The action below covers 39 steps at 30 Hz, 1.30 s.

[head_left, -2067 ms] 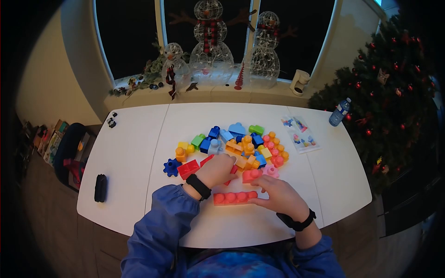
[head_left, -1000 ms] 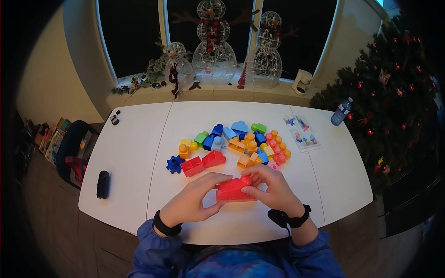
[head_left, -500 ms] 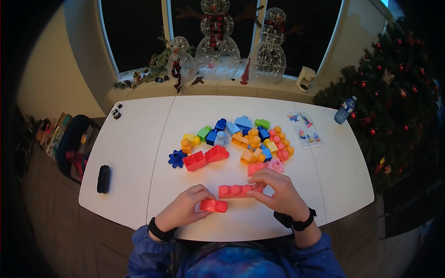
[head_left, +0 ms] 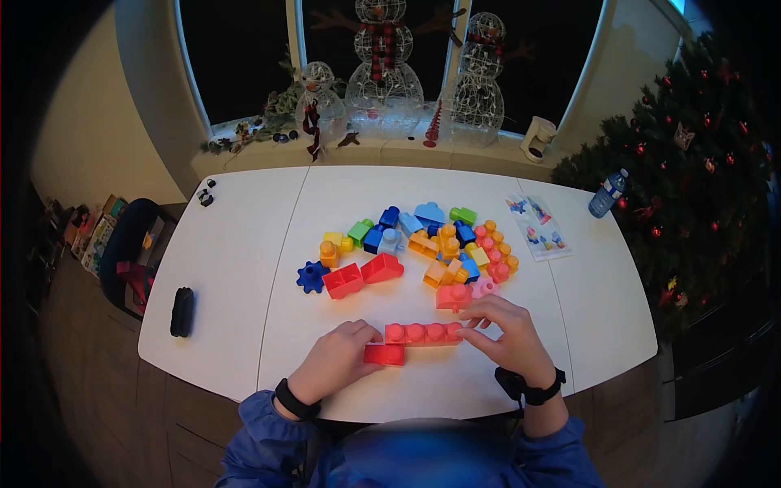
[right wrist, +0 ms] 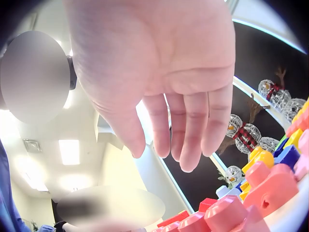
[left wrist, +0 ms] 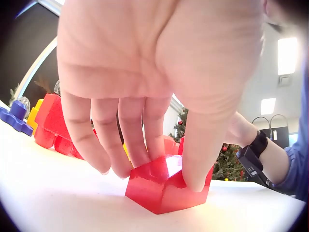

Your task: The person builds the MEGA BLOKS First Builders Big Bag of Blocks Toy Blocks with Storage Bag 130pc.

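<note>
My left hand (head_left: 333,362) pinches a small red toy block (head_left: 385,355), with the thumb on its near side and the fingers on its far side in the left wrist view. The block sits low at the white tabletop, against the front left end of a long coral-pink block (head_left: 423,335) with a row of round studs. Beside that row's right end hovers my right hand (head_left: 512,337), its fingers extended and holding nothing in the right wrist view. Just behind it lies a shorter coral block (head_left: 452,298) with a raised stud.
Two red blocks (head_left: 343,281) lie behind my left hand, beside a blue gear-shaped piece (head_left: 311,277). Several coloured blocks spread across the middle. A picture sheet (head_left: 538,228) and water bottle (head_left: 608,193) are at the right, a black case (head_left: 182,312) at the left.
My left hand has picked a red block from the pile, held it over the coral row, then lowered it in front of the row's left end. My right hand has drawn off the row rightward.
</note>
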Each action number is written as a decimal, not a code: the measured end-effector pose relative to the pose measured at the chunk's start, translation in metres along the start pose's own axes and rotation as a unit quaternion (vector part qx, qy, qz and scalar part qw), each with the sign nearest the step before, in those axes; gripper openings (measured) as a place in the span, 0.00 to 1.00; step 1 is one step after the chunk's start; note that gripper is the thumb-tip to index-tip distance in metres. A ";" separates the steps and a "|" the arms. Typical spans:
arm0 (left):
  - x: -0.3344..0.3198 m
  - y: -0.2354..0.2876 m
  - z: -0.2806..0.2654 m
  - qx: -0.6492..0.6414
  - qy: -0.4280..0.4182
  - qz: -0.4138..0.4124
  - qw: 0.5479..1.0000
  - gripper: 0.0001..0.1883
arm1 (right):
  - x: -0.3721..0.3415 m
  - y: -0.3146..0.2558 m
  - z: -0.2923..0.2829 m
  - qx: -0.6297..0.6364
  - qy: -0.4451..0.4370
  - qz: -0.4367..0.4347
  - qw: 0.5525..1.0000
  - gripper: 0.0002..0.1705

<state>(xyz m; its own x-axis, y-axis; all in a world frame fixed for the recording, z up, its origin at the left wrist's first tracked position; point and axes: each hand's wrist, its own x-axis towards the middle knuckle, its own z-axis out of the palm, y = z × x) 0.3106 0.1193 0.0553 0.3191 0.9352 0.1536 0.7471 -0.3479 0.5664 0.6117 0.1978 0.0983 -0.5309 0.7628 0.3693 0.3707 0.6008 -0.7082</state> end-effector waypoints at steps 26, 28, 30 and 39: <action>0.037 -0.010 -0.057 -0.080 0.163 -0.070 0.981 0.20 | 0.004 -0.013 0.010 0.001 0.016 -0.036 0.999 0.19; 0.030 0.005 -0.049 -0.189 0.146 -0.025 0.971 0.21 | 0.008 -0.018 0.018 0.003 0.007 -0.045 0.999 0.23; 0.026 0.015 -0.037 -0.255 0.131 0.012 0.958 0.22 | 0.011 -0.024 0.024 0.027 -0.001 -0.037 0.999 0.25; 0.023 0.023 -0.019 -0.257 0.079 0.053 0.962 0.31 | 0.011 -0.023 0.024 0.027 0.014 -0.055 0.998 0.20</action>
<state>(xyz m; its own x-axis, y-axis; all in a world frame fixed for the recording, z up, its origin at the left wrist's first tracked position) 0.3242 0.1345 0.0874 0.2546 0.9086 0.3310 0.3153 -0.4016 0.8598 0.5789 0.1869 0.1045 -0.5448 0.6996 0.4624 0.2700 0.6684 -0.6931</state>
